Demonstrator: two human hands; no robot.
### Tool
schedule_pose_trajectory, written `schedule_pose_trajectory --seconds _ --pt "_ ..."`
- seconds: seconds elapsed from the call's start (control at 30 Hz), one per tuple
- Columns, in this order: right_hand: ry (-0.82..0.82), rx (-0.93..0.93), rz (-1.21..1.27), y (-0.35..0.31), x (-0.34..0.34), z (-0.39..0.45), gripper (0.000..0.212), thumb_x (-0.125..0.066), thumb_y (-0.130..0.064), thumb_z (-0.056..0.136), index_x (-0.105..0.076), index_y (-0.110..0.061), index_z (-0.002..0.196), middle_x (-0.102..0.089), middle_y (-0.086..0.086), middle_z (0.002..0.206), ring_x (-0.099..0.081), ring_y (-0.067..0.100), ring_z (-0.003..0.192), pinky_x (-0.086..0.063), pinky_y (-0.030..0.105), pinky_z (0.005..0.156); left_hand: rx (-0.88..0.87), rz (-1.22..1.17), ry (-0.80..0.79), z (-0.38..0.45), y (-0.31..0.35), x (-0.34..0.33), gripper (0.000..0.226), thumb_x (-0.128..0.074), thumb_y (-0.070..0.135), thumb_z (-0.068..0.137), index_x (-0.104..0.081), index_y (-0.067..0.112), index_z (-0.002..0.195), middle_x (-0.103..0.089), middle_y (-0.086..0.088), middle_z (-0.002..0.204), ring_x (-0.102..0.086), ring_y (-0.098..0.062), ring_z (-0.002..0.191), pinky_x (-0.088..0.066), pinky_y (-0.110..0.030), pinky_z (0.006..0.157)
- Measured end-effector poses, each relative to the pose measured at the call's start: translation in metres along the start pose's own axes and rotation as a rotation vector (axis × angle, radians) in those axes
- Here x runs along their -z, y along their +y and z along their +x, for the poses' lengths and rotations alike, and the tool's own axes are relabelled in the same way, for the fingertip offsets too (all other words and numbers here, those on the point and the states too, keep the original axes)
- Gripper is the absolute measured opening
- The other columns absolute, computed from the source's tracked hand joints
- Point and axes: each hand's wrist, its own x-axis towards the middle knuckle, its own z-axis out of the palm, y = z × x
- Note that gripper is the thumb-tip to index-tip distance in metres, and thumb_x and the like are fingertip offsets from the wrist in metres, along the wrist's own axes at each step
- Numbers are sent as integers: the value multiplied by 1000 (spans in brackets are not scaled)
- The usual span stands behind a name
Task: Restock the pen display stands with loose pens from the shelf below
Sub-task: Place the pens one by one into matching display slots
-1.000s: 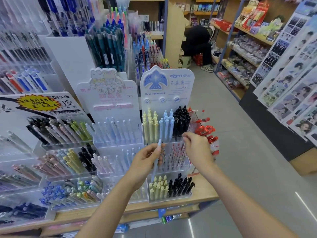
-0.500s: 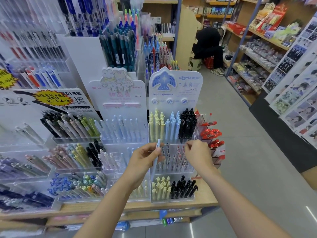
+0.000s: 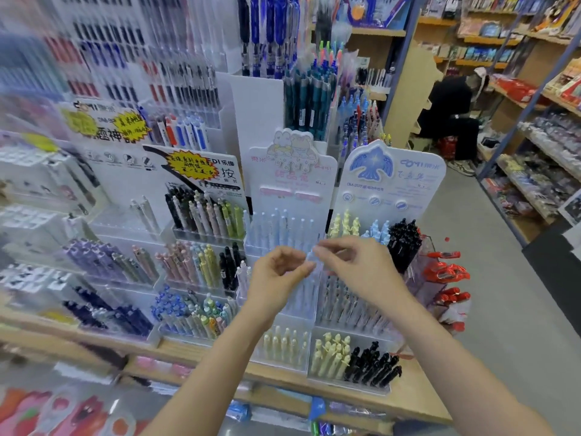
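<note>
Pens stood in two tiered display stands on the wooden worktop (image 3: 418,401): the pink-headed stand (image 3: 290,171) and the blue bird stand (image 3: 391,174) beside it; one pale blue pen (image 3: 309,262) was held upright between both hands before the pink stand's tiers; the left hand (image 3: 276,278) pinched its barrel with curled fingers; the right hand (image 3: 361,269) pinched its top; one seated person (image 3: 452,111) showed behind.

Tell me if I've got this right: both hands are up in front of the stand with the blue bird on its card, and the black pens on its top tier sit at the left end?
Not quite. In the head view the black pens sit at the right end of the bird stand's top tier; yellow ones are at the left end. The left hand and right hand are raised in front, as you say.
</note>
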Motion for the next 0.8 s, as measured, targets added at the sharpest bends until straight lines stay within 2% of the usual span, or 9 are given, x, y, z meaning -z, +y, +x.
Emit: schedule_pose_trajectory --seconds 0.03,0.1,0.2,0.3,0.4,0.5,0.57,0.67,0.8 --pt "-52 -46 108 -9 -3 4 18 -73 -33 86 -74 -24 101 -75 -6 82 -72 8 70 -59 29 78 -14 31 6 0 2 4 14 -79 10 84 -67 8 92 -72 -16 92 -69 -18 86 -59 -30 85" --pt "-77 -63 156 -20 -9 10 10 -74 -25 86 -75 -21 95 -75 -2 76 -73 12 69 -60 35 78 -30 50 7 5 5 12 17 -81 9 82 -68 2 91 -72 -17 89 -69 -15 82 -58 -29 83" --pt "-57 -59 146 -33 -13 22 4 -74 -18 86 -75 -21 86 -75 0 75 -73 13 69 -58 27 73 -60 47 -21 17 15 22 20 -82 7 80 -68 -2 91 -72 -6 81 -69 -7 76 -57 -21 76" --pt "13 -79 91 -47 -8 38 1 -74 -17 86 -75 -17 86 -74 3 75 -72 14 68 -56 21 68 -85 82 -113 32 24 33 16 -82 12 82 -69 8 91 -74 2 85 -70 -4 81 -56 -18 77" --pt "193 -71 34 -58 14 53 4 -73 -21 86 -75 -18 84 -74 3 71 -72 11 65 -57 20 66 -128 272 -225 49 20 60 9 -77 19 88 -69 23 90 -74 8 95 -70 -2 90 -54 -21 82" --pt "346 -30 -74 -61 32 61 7 -71 -22 88 -74 -18 84 -72 -3 71 -69 2 63 -55 14 62 -246 636 -222 63 8 96 11 -73 26 91 -64 32 93 -62 23 95 -60 5 90 -46 -16 81" --pt "384 -19 -167 -54 28 66 9 -70 -21 90 -74 -17 83 -71 -4 69 -70 7 64 -57 22 67 -337 833 -256 67 -1 117 14 -72 29 92 -64 28 104 -57 18 95 -54 -2 89 -44 -17 79" --pt "402 3 -282 -36 12 74 12 -69 -21 90 -77 -14 84 -70 -4 64 -69 10 66 -57 33 74 -421 1012 -325 71 -15 135 29 -73 32 91 -69 19 116 -65 3 107 -58 -17 103 -48 -31 90" --pt "404 -2 -317 -15 -3 83 11 -70 -21 90 -78 -14 87 -66 -7 62 -66 10 66 -51 26 70 -477 1039 -319 73 -27 133 27 -72 30 92 -71 18 117 -67 3 107 -59 -20 102 -43 -24 84"
